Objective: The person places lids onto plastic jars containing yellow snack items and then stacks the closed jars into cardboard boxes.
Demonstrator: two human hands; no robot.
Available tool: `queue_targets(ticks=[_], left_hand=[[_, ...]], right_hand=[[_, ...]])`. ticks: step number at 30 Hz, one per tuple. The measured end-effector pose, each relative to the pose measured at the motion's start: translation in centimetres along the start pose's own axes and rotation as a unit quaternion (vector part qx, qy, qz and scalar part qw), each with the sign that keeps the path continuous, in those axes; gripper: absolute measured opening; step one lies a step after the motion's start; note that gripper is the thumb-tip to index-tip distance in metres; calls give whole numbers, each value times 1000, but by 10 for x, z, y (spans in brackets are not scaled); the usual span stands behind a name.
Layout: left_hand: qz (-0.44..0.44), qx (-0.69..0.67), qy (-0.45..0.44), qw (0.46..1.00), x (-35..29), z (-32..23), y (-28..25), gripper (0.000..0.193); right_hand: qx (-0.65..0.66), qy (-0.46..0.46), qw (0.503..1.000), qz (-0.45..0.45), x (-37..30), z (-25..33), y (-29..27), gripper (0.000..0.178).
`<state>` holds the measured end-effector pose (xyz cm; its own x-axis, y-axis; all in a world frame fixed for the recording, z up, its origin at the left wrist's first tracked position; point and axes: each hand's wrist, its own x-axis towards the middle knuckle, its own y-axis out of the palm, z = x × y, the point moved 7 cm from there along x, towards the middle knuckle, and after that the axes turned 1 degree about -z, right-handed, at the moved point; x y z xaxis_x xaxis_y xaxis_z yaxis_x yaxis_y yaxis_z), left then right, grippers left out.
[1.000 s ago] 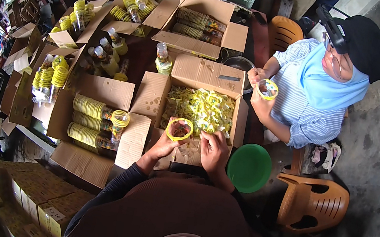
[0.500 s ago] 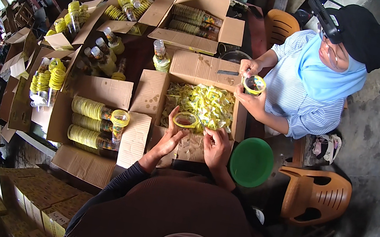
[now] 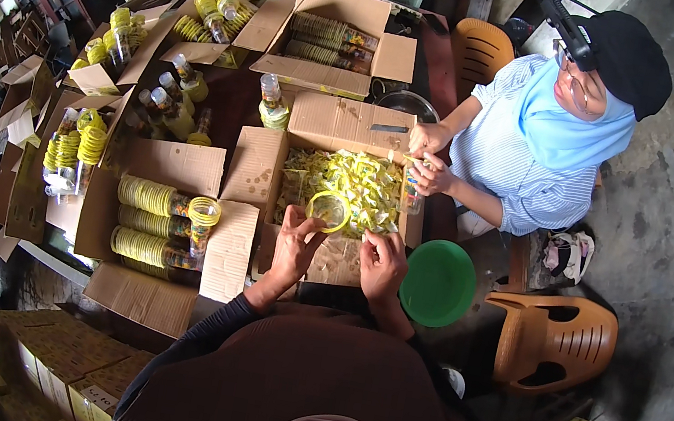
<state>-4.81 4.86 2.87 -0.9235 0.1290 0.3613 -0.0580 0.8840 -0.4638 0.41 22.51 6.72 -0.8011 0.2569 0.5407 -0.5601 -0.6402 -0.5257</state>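
Observation:
Between the fingers and thumb of my left hand [image 3: 296,248] is a clear plastic cup with a yellow rim [image 3: 329,211], its round mouth turned up toward me. It hangs over the near side of an open cardboard box filled with small yellow-and-white packets [image 3: 359,183]. My right hand [image 3: 382,266] is at the box's near edge, to the right of the cup. Its thumb and fingertips are pinched together, and whatever they hold is too small to make out. Across the box, a co-worker's hands [image 3: 429,165] hold another clear cup [image 3: 411,194] with colourful contents.
Left of the packets, an open box [image 3: 176,161] holds rows of stacked yellow-rimmed cups [image 3: 150,195], with a filled cup [image 3: 203,215] at its right side. More cup boxes [image 3: 323,79] stand behind. A green basin [image 3: 439,283] and an orange plastic chair [image 3: 555,345] are at right.
The cup in my left hand has tipped so its mouth shows rounder. My right hand keeps its pinch. The co-worker's cup has turned from facing up to side-on.

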Motion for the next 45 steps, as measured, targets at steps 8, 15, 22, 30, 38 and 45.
queue_targets(ticks=[8,15,22,30,38,45], left_hand=[[-53,45,19,997,1,-18,-10,17],[-29,64,53,996,-4,-21,-7,13],[-30,56,32,997,-6,-32,-8,12],[-2,1,17,1000,-24,-28,8,10],[-50,34,17,998,-21,-18,-14,15],[-38,49,-2,998,-27,-17,-17,13]], right_hand=[[-40,-95,995,-10,-3,15,0,17],[-21,-103,994,26,-4,18,6,16],[-29,-106,992,59,-3,15,16,22],[-113,-113,984,85,4,-7,47,19],[43,-46,995,77,9,0,28,18],[24,-78,991,110,-6,14,31,21]])
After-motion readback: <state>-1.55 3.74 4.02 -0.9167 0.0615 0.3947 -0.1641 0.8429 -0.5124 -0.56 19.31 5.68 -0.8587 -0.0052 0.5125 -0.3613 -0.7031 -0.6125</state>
